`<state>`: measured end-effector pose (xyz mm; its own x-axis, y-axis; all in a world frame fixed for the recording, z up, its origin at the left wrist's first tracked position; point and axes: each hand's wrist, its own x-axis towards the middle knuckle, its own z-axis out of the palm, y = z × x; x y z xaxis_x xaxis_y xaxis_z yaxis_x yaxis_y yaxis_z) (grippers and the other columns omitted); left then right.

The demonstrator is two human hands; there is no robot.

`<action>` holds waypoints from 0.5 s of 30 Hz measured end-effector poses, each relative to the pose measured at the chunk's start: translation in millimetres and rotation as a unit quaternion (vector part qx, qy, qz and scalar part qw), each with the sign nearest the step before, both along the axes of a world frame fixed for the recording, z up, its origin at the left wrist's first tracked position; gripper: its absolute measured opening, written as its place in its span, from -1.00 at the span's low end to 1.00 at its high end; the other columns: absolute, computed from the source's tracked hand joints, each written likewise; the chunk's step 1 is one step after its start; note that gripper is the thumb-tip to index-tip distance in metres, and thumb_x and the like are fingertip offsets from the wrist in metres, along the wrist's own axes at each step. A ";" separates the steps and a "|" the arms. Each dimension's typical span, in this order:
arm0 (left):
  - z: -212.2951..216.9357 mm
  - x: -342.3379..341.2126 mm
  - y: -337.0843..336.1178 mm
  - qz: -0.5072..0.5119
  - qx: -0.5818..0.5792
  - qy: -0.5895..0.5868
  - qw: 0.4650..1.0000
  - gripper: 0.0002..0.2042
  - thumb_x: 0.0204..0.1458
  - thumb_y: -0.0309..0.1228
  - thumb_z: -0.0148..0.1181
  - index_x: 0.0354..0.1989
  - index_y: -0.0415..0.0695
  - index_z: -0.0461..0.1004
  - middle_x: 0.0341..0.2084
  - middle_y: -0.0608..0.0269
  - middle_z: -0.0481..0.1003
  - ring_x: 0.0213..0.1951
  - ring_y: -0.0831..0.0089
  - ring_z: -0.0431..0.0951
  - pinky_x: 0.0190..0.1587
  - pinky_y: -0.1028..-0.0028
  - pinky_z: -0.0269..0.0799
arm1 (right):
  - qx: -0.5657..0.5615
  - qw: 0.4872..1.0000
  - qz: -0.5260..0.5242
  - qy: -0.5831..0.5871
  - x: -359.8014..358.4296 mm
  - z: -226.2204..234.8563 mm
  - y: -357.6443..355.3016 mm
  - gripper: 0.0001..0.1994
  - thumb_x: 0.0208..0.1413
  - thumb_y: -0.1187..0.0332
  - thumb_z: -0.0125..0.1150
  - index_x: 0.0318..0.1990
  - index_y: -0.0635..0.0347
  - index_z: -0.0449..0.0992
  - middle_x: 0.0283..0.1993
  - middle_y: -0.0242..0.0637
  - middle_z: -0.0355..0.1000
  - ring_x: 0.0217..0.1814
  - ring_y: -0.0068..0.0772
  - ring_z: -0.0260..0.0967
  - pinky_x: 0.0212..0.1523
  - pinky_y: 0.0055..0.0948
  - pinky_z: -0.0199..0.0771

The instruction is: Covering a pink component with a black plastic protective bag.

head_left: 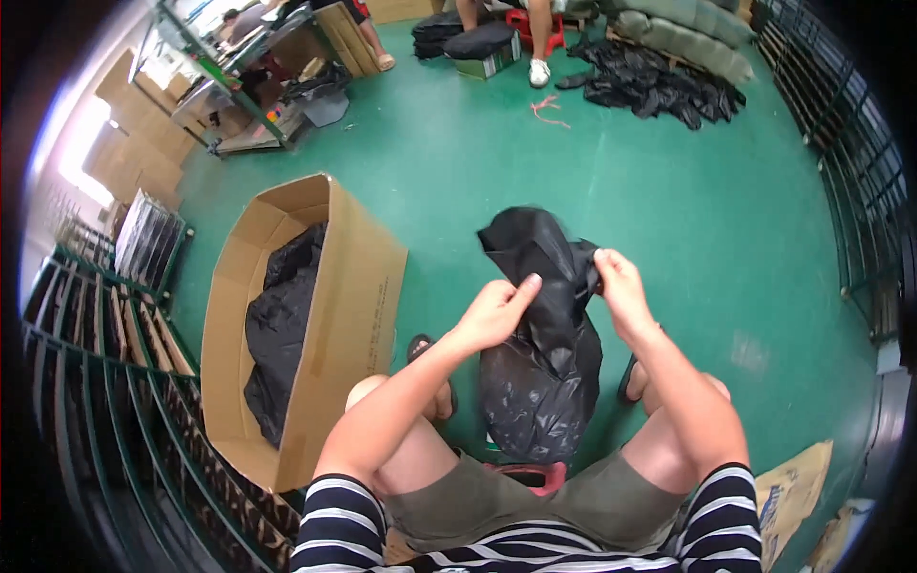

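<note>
Between my hands hangs a piece of black plastic sheeting (537, 256), possibly a bag, its upper end smeared by motion. My left hand (499, 310) pinches its left side, thumb on top. At its right edge, the fingers of my right hand (619, 286) are closed on the same black plastic. Just below, between my knees, lies a shiny crumpled black plastic bag (540, 406); the held piece overlaps its upper part. A red rim (546, 477) of something shows between my thighs, mostly hidden.
A tall cardboard box (368, 315) holding black plastic (279, 334) stands left of me. Green metal racks (134, 411) line the left. Ahead lie a black plastic pile (654, 86) and pink string (548, 113); another person's legs (540, 43) show beyond. A brown sack (795, 492) lies right.
</note>
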<state>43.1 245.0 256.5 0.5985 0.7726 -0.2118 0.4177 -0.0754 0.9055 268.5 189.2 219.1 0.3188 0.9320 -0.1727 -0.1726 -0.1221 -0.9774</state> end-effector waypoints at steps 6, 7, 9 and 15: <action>-45.1 0.3 42.7 0.142 -0.100 -0.138 0.975 -0.66 0.34 -0.11 -0.07 -0.30 -0.14 0.40 -0.34 0.43 0.44 -0.28 0.69 0.31 -0.23 0.53 0.28 | 0.075 0.989 -0.125 -0.005 4.2 15.6 27.7 -0.72 0.39 0.20 -0.06 -0.29 0.21 0.41 -0.38 -0.58 0.30 -0.29 -0.75 0.16 -0.24 -0.58 0.27; -16.9 7.1 33.7 0.164 -0.170 -0.184 0.954 -0.66 0.33 -0.11 -0.08 -0.03 -0.13 0.43 -0.14 0.42 0.51 -0.17 0.71 0.39 -0.12 0.58 0.29 | 0.084 0.988 -0.132 -0.012 4.6 18.9 27.0 -0.73 0.38 0.20 -0.05 -0.26 0.22 0.41 -0.36 -0.56 0.31 -0.27 -0.73 0.17 -0.22 -0.58 0.27; -27.3 8.1 40.7 0.153 -0.208 -0.289 0.922 -0.65 0.34 -0.18 -0.10 0.12 -0.16 0.37 0.02 0.26 0.49 0.05 0.53 0.44 0.12 0.40 0.34 | 0.106 0.984 -0.142 -0.026 -0.3 33.4 25.5 -0.75 0.37 0.21 -0.02 -0.20 0.22 0.42 -0.33 -0.54 0.33 -0.24 -0.70 0.18 -0.20 -0.57 0.29; -24.8 6.5 20.8 0.162 -0.401 -0.394 0.811 -0.51 0.35 -0.08 -0.20 0.27 -0.19 0.23 0.17 0.15 0.38 0.17 0.31 0.40 0.23 0.28 0.31 | -0.026 0.997 0.059 -0.036 -13.9 31.0 19.1 -0.65 0.07 0.37 0.36 -0.03 0.31 0.45 -0.16 -0.36 0.52 -0.18 -0.53 0.45 -0.06 -0.46 0.45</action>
<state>49.6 265.7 231.7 0.5857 0.7188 -0.3746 -0.4332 0.6682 0.6048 254.6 208.3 250.1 0.2206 0.9541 -0.2024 -0.0842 -0.1881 -0.9785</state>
